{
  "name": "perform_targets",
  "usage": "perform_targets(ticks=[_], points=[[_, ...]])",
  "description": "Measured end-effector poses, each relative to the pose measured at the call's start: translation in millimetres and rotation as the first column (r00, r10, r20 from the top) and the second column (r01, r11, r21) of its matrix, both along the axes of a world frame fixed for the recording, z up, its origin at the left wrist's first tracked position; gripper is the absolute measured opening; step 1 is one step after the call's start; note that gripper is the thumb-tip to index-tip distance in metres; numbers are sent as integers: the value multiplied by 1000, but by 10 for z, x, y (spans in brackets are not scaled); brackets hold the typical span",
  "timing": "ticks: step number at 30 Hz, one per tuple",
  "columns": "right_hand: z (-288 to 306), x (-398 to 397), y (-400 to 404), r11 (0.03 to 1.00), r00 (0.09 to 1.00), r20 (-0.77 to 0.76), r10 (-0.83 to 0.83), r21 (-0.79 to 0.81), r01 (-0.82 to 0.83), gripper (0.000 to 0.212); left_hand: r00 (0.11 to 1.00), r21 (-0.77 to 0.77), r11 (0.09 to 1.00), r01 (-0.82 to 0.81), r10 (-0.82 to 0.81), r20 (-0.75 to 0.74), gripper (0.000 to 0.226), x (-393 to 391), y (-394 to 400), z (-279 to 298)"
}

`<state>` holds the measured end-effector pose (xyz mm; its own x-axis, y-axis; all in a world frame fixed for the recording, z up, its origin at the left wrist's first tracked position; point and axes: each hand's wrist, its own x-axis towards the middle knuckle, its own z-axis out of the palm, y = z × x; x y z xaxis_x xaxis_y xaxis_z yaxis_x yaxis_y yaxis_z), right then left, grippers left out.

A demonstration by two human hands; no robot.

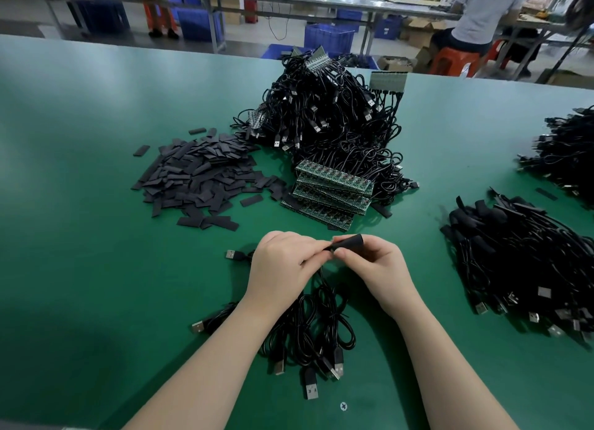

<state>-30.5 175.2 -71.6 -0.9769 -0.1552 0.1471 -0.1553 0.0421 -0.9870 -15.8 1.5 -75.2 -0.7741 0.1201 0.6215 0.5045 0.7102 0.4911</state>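
Observation:
My right hand [373,269] pinches a black sleeve [348,242] between thumb and fingers, just above the green table [96,172]. My left hand [283,262] meets it from the left, fingers curled round the end of a black USB cable; what goes into the sleeve is hidden by my fingers. That cable hangs down into a small bundle of black USB cables [315,333] lying under my wrists.
A flat pile of loose black sleeves [199,176] lies ahead left. A large heap of cables [334,118] with stacked green circuit boards [331,192] stands ahead. Sleeved cables [520,269] are piled right. A seated person [482,15] is beyond the table.

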Motion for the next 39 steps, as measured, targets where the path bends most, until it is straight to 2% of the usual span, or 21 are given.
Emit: perform_targets(ticks=[3,10,16,24,29,34,39], points=[[3,-5,-11,1000,1000,0,0,9,0,23,998,0,1000,-16,16,59,17,-15,-3,-2],[36,-1,28,988,998,30,-57,-139,61,29,995,21,999,-49,47,89,16,-17,12,16],[5,-13,24,989,996,45,-78,-121,83,29,994,-3,1000,-11,11,106,17,-9,6,21],[-49,-34,51,986,995,86,-53,-156,66,11,997,36,999,-4,1,83,17,-10,-3,8],[-30,-17,10,987,997,66,-45,-150,55,16,996,29,998,-55,53,75,15,-17,15,6],[-14,-2,12,993,993,94,-76,-82,84,32,996,13,998,-67,66,68,15,-20,15,10],[-29,-5,-14,995,993,89,-77,-59,83,32,998,17,999,-43,42,54,15,-11,6,12]])
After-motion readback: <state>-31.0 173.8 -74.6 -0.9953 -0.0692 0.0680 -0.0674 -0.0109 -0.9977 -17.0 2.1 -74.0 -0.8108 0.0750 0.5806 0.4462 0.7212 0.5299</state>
